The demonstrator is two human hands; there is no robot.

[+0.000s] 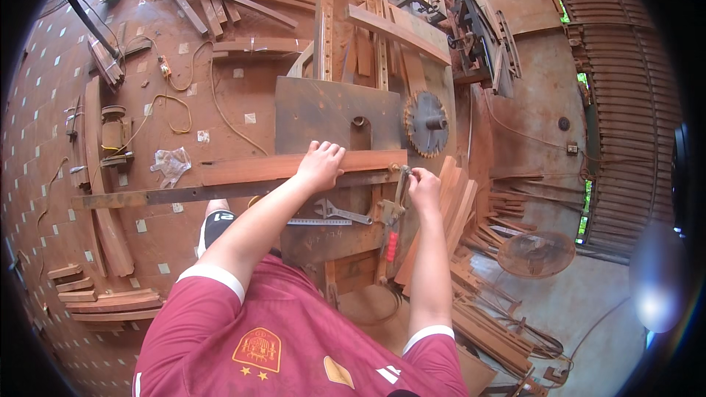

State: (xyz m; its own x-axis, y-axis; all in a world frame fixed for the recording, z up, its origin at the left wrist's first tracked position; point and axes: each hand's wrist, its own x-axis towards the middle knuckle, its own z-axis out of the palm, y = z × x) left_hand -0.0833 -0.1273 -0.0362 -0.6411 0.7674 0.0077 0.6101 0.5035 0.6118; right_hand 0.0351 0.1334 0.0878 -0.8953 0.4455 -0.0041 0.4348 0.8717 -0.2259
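My left hand (pixel 321 165) is closed over a long reddish wood plank (pixel 254 168), with its fingers across the top. The plank lies along a dark metal bar (pixel 158 196) that reaches far to the left. At the plank's right end, my right hand (pixel 424 190) pinches the metal end of a toggle clamp (pixel 401 190); its red grip (pixel 391 246) hangs below. What the fingertips touch is partly hidden. An adjustable wrench (pixel 344 212) and a ruler (pixel 316 222) lie just in front of the bar.
A large toothed circular saw blade (pixel 426 125) stands beyond my right hand, beside a flat metal plate (pixel 331 114). Wood boards (pixel 441 220) lean at the right. Cords (pixel 213 88), an orange power strip (pixel 165 66) and timber stacks (pixel 110 301) lie on the floor.
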